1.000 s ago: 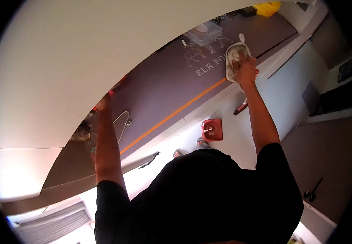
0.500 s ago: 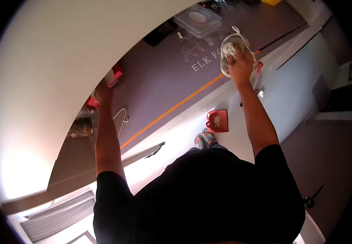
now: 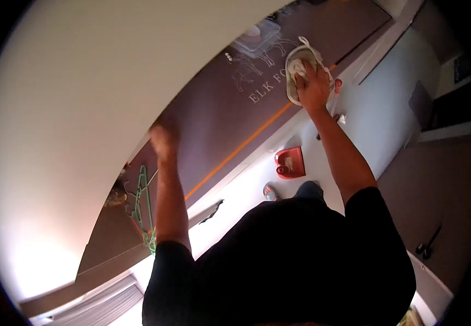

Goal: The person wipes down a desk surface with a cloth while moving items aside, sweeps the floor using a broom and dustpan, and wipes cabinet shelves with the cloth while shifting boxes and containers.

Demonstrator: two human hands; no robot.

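Cloth (image 3: 296, 69) sits a little further left along the bench (image 3: 219, 114) than half a second ago, now bunched over the end of the pale "ELK FO" lettering (image 3: 265, 89), so the wiping seems to be moving along the printed part of the top.

At the far left a broad, smooth white surface (image 3: 83, 108) curves over the bench's back edge. Below it a thin green wire hanger (image 3: 143, 204) lies on the dark top beside a small brownish clump too blurred to name. The left hand (image 3: 163, 140) has come away from the red item it touched by the white surface, which no longer shows. It is lifted and motion-blurred, appears empty, and I cannot tell how far its fingers are spread.

The bench top is matt purple-brown, crossed lengthwise by a narrow orange stripe (image 3: 235, 152), with a fine outline drawing of an elk above the letters. A clear, boxy plastic container (image 3: 257, 37) stands behind the print.

The right hand (image 3: 314, 87) presses palm-down on the cloth, fingers closed over it. The cloth is off-white, soft and crumpled, with a corded edge looping out. Beneath, on the pale floor, rests a red plastic dustpan (image 3: 290, 162).
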